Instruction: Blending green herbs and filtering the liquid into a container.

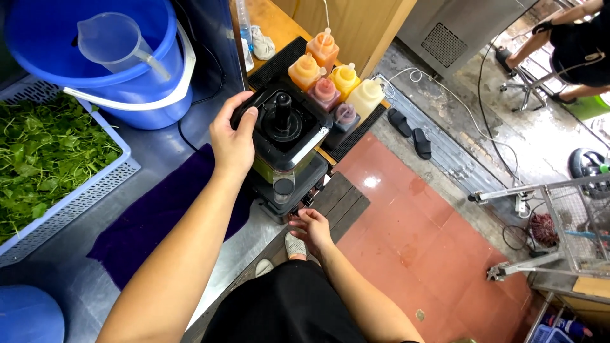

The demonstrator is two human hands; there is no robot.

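Blender stands at the counter's near edge, and the left hand is wrapped over the left rim of its black lid, fingers curled on top, pressing down. The right hand sits low at the base, fingertips at the front controls; whether they pinch anything I cannot tell. The jar, with green liquid inside, looks heavy and smooth-walled, probably slippery, so lid and base seem the sound places to hold. Just beyond stand squeeze bottles on a black mat. Left lie a purple cloth, a basket of greens, and a blue bucket holding a clear jug.
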